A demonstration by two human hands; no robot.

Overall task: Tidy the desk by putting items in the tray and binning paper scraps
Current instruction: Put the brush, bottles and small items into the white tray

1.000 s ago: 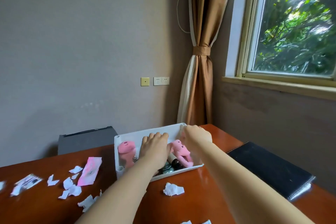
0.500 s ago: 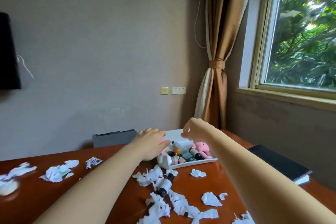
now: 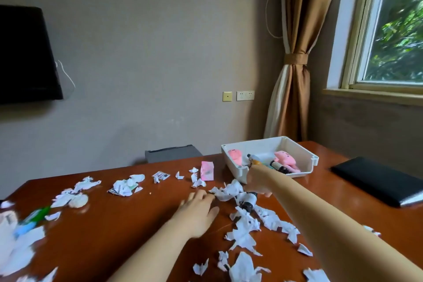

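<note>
A white tray point(image 3: 237, 170) stands at the back right of the brown desk point(image 3: 114, 231); it holds two pink plush toys point(image 3: 286, 160) and several small bottles. Torn white paper scraps point(image 3: 246, 231) litter the desk. Among them, in front of the tray, lies a small white bottle with a black cap point(image 3: 249, 202). My right hand point(image 3: 258, 179) hangs over the bottle's far end, back towards me and fingers hidden. My left hand point(image 3: 197, 211) hovers flat above the desk with fingers spread, just left of the scraps and holding nothing.
A pink paper piece point(image 3: 207, 170) lies left of the tray. A black notebook point(image 3: 377, 179) lies at the right edge. A green and blue item point(image 3: 34, 218) sits among scraps at far left. A grey chair back point(image 3: 171, 154) rises behind the desk.
Both hands have drawn back from the tray and come down towards the scraps and the bottle in front of it. The view has swung left and down.
</note>
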